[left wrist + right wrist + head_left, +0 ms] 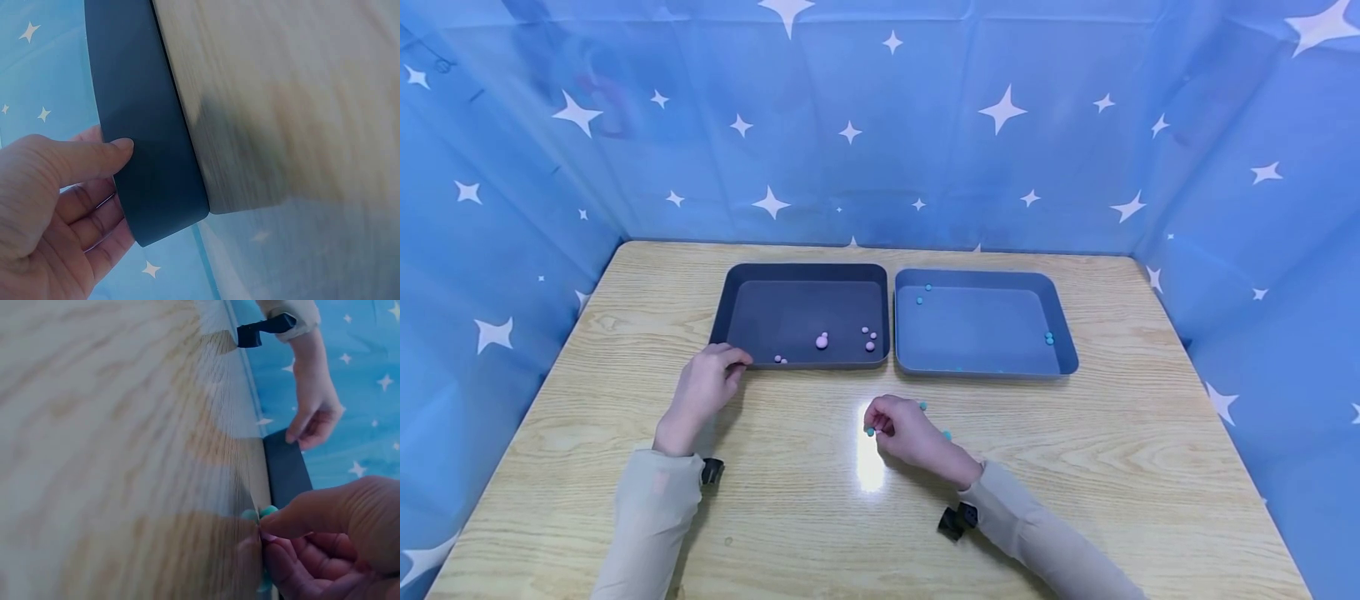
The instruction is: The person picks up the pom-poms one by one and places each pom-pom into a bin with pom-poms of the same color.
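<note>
My left hand (703, 382) grips the near left corner of a dark tray (775, 317). In the left wrist view the thumb lies over the tray's wall (150, 125), with the fingers behind it. Low over the wooden table, my right hand (912, 432) pinches a small pink ball (267, 537) between thumb and index finger. A teal ball (870, 432) sits right at those fingertips. Two more teal balls lie beside the right hand, one beyond it (922, 406) and another teal ball (947, 435) by the wrist.
Several pink balls (822, 342) of differing sizes lie in the dark tray. A blue-grey tray (977, 329) stands close to its right, with several teal balls (1049, 337) inside. Starred blue cloth (850, 167) hangs behind and beside the wooden table (805, 517).
</note>
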The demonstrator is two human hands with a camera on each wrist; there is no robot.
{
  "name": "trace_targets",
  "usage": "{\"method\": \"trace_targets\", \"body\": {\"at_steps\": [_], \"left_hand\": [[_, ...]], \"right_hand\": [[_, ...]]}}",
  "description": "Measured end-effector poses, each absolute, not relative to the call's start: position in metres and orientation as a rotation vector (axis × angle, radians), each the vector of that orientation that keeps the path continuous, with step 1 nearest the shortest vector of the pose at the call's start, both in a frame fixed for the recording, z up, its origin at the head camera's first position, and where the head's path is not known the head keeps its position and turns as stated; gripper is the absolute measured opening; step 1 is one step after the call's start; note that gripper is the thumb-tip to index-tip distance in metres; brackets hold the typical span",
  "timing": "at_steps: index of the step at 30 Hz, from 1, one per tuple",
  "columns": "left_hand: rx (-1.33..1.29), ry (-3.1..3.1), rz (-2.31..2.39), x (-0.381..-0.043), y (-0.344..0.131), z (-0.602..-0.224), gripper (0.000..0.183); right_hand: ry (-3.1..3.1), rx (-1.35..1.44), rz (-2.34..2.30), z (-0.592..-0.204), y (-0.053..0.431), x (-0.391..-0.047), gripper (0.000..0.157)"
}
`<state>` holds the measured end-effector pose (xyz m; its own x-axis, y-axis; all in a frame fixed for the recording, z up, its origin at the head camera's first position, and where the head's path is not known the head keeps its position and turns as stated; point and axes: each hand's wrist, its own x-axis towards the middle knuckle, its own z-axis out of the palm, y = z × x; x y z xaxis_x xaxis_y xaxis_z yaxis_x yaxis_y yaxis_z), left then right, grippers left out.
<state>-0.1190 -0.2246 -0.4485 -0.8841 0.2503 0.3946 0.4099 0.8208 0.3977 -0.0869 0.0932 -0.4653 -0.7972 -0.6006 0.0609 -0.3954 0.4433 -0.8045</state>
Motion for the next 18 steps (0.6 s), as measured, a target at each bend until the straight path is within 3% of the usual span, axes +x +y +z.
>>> {"method": "trace_targets", "body": {"at_steps": [8, 18], "left_hand": [[-0.497, -2.684, -0.683, -0.118, -0.224, -0.448, 0.016], [-0.491, -2.696, -0.687, -0.118, -0.224, -0.448, 0.016]], "right_hand": [[2.484, -0.908, -1.314, -0.467, 0.094, -0.085, 0.024], [2.39, -0.765, -1.476, -0.456, 0.096, -0.091, 0.022]]}}
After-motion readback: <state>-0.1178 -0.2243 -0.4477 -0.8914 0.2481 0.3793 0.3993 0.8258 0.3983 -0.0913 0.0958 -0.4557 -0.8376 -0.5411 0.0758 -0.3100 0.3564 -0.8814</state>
